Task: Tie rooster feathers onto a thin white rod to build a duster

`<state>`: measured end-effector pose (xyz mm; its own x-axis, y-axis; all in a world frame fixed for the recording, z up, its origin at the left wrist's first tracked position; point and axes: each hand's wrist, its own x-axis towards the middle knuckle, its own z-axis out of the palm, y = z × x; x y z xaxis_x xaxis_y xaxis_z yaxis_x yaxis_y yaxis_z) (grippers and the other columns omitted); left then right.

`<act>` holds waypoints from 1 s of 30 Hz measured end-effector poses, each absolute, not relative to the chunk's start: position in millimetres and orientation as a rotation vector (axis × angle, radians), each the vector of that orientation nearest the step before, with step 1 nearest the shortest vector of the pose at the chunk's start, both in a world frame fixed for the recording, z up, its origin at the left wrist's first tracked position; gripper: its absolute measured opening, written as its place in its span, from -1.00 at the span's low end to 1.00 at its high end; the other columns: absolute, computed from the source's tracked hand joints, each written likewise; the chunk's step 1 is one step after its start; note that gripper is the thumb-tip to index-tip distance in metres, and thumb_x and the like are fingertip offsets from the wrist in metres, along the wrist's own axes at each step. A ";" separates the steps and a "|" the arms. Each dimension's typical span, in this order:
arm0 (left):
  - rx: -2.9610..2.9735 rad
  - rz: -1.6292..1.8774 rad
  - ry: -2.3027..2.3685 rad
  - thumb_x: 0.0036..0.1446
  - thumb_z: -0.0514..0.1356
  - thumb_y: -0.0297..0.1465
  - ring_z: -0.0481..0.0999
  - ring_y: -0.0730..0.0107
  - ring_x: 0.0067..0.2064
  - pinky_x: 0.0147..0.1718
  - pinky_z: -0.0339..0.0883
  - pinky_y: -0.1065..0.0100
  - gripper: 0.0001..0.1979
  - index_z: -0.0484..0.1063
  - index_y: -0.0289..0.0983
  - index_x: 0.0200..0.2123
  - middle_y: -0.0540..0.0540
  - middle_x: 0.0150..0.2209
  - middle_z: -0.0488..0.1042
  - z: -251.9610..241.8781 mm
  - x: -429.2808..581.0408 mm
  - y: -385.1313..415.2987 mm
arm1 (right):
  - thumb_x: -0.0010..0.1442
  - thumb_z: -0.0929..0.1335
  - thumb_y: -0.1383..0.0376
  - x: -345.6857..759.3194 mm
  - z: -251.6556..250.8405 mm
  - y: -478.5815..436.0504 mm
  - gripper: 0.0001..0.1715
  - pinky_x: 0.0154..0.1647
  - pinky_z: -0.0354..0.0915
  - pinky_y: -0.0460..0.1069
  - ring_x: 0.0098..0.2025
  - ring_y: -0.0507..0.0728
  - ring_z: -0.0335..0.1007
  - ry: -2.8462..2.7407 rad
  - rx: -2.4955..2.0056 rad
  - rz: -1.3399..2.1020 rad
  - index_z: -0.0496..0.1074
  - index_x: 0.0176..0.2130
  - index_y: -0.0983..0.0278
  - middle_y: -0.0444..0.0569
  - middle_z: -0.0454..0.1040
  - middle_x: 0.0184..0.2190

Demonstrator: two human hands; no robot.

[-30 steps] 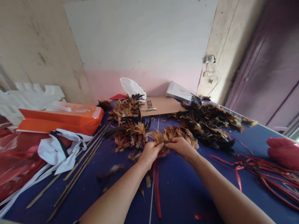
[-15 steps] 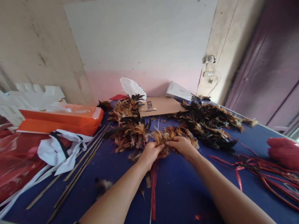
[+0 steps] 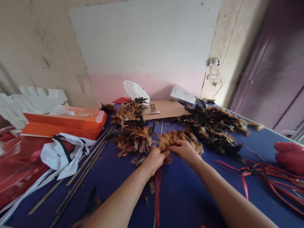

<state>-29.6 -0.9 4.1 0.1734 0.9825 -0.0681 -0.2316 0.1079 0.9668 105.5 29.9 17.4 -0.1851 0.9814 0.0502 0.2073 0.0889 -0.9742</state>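
Note:
Near the middle of the blue table, my left hand (image 3: pixel 155 161) is closed in a pinch at the lower left end of a bunch of brown feathers (image 3: pixel 193 142). My right hand (image 3: pixel 186 151) pinches the same bunch from the right, its thumb and fingertips close to the left thumb. The feathers fan up and away behind both hands. A dark red ribbon (image 3: pixel 157 196) runs from under the bunch toward me along the table. Just left of my hands lies another feather cluster (image 3: pixel 134 139), brown with black tips. Exactly what sits between the fingertips is partly hidden.
Black and brown feathers (image 3: pixel 213 120) are heaped at the right, with red strips (image 3: pixel 273 177) in front. A cardboard sheet (image 3: pixel 168 109) and white box (image 3: pixel 181 94) lie at the back. Thin sticks (image 3: pixel 83 171), white cloth (image 3: pixel 57 153) and an orange bag (image 3: pixel 66 122) occupy the left.
My left hand has slid slightly down along the bunch and the feathers at its left end stand more upright. Both hands keep their pinch; the view has shifted slightly.

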 end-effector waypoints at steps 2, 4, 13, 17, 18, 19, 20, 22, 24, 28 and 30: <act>0.986 1.141 0.931 -0.09 0.24 -0.43 0.39 0.48 -0.54 -0.49 0.31 0.40 -0.90 0.41 -0.36 -0.46 -0.01 -0.59 0.35 3.6 -30.5 -0.2 | -0.16 0.39 0.24 105.6 18.0 30.1 -0.80 -0.67 -0.01 -0.16 -0.66 -0.10 0.08 -1.517 -1.191 1.230 0.37 -0.54 0.34 -0.22 0.27 -0.69; 0.932 1.146 0.893 -0.06 0.22 -0.44 0.42 0.46 -0.50 -0.46 0.32 0.40 -0.91 0.41 -0.35 -0.44 -0.05 -0.54 0.40 1.9 -32.3 1.5 | -0.16 0.40 0.22 105.8 18.6 30.4 -0.77 -0.67 -0.01 -0.16 -0.66 -0.10 0.09 -1.477 -1.158 1.285 0.39 -0.50 0.34 -0.20 0.28 -0.68; 0.851 1.082 0.751 0.05 0.13 -0.46 0.50 0.33 -0.40 -0.37 0.31 0.33 -0.89 0.41 -0.38 -0.36 -0.18 -0.48 0.49 3.0 -31.4 -1.0 | -0.15 0.40 0.21 101.4 20.6 26.6 -0.74 -0.59 0.17 -0.13 -0.62 -0.05 0.23 -1.472 -1.078 1.297 0.44 -0.45 0.37 -0.15 0.37 -0.65; 0.644 1.135 0.711 0.09 0.08 -0.46 0.51 0.32 -0.40 -0.35 0.31 0.31 -0.88 0.39 -0.38 -0.37 -0.17 -0.48 0.50 7.0 -35.6 2.0 | -0.13 0.40 0.18 104.7 26.6 26.5 -0.62 -0.36 0.30 -0.06 -0.41 0.05 0.39 -1.625 -1.070 1.194 0.44 -0.29 0.35 -0.03 0.48 -0.42; 0.597 1.154 0.705 0.10 0.07 -0.47 0.51 0.34 -0.42 -0.35 0.32 0.31 -0.88 0.39 -0.38 -0.39 -0.17 -0.48 0.50 7.7 -37.1 3.3 | -0.14 0.41 0.18 106.0 27.8 26.6 -0.57 -0.31 0.31 -0.04 -0.36 0.07 0.40 -1.706 -1.073 1.121 0.43 -0.24 0.33 -0.02 0.49 -0.37; 0.563 1.168 0.700 0.11 0.06 -0.47 0.50 0.35 -0.44 -0.35 0.32 0.32 -0.87 0.38 -0.38 -0.41 -0.17 -0.49 0.50 8.4 -38.5 4.6 | -0.16 0.42 0.19 107.2 28.6 26.5 -0.51 -0.28 0.31 -0.03 -0.32 0.09 0.41 -1.793 -1.072 1.034 0.41 -0.18 0.31 -0.01 0.48 -0.32; 0.542 1.173 0.695 0.11 0.04 -0.48 0.49 0.37 -0.47 -0.37 0.31 0.32 -0.85 0.37 -0.38 -0.43 -0.17 -0.49 0.50 9.1 -39.5 5.6 | -0.18 0.43 0.21 108.2 29.1 26.3 -0.44 -0.25 0.30 -0.02 -0.28 0.11 0.41 -1.875 -1.068 0.938 0.38 -0.12 0.29 -0.01 0.48 -0.28; 0.531 1.157 0.688 0.13 0.02 -0.47 0.46 0.40 -0.52 -0.43 0.30 0.35 -0.82 0.36 -0.38 -0.45 -0.18 -0.49 0.50 10.9 -39.9 6.6 | -0.21 0.44 0.24 109.4 28.9 25.3 -0.31 -0.19 0.28 0.01 -0.22 0.13 0.39 -2.016 -1.050 0.746 0.31 -0.03 0.24 -0.01 0.45 -0.22; 0.541 1.126 0.685 0.14 0.00 -0.47 0.44 0.41 -0.56 -0.50 0.27 0.38 -0.80 0.36 -0.37 -0.46 -0.17 -0.51 0.50 12.5 -38.6 6.3 | -0.22 0.44 0.26 109.5 28.0 24.0 -0.25 -0.15 0.26 0.02 -0.17 0.15 0.36 -2.127 -1.034 0.581 0.27 0.02 0.23 0.00 0.43 -0.18; 0.548 1.113 0.696 0.13 -0.01 -0.49 0.39 0.44 -0.61 -0.56 0.22 0.41 -0.79 0.36 -0.37 -0.48 -0.11 -0.60 0.45 13.1 -35.0 3.8 | -0.22 0.43 0.27 107.9 26.4 21.7 -0.19 -0.16 0.24 0.00 -0.16 0.15 0.35 -2.232 -1.041 0.459 0.22 0.05 0.24 0.02 0.41 -0.14; 0.559 1.112 0.702 0.12 0.00 -0.50 0.38 0.46 -0.62 -0.54 0.24 0.40 -0.80 0.37 -0.38 -0.47 -0.09 -0.60 0.43 12.2 -33.3 1.8 | -0.20 0.42 0.28 106.9 26.3 21.1 -0.21 -0.21 0.24 -0.02 -0.20 0.14 0.36 -2.249 -1.049 0.448 0.21 0.06 0.25 0.01 0.43 -0.18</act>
